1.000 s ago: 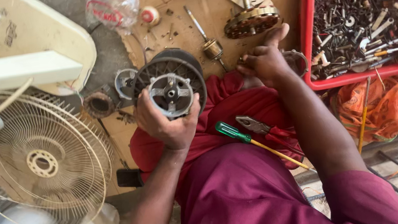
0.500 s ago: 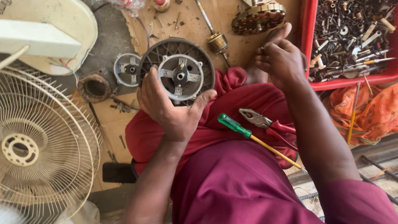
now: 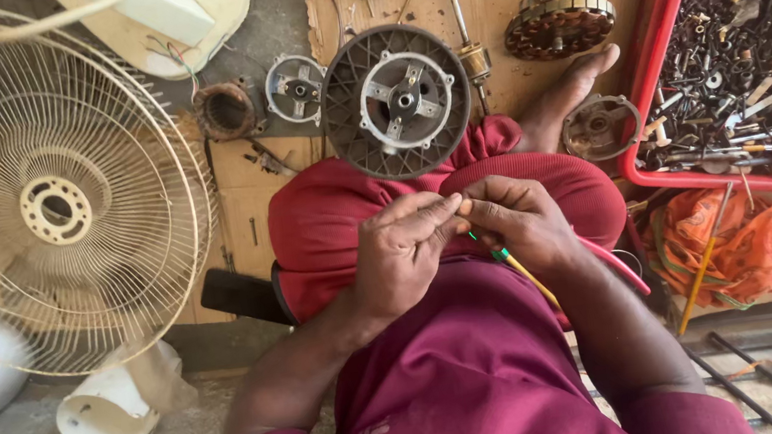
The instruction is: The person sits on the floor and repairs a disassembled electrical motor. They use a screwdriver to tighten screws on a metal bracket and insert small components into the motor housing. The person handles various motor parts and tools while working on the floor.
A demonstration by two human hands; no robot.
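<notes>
My left hand and my right hand meet fingertip to fingertip over my lap, pinching something small that I cannot make out. A round grey fan motor housing with a silver hub lies on my red-clothed knee just beyond the hands; neither hand touches it. A screwdriver with a green and yellow handle lies on my lap, partly under the right hand. A red plier handle shows beside my right forearm.
A cream wire fan guard fills the left side, with a fan base behind it. A red tray of screws and metal parts stands at the right, above an orange cloth. A copper-wound stator, small metal covers and a bare foot lie on the board.
My left hand has let go of the grey housing, which now rests on my knee. Both hands have drawn back to my lap and joined at the fingertips.
</notes>
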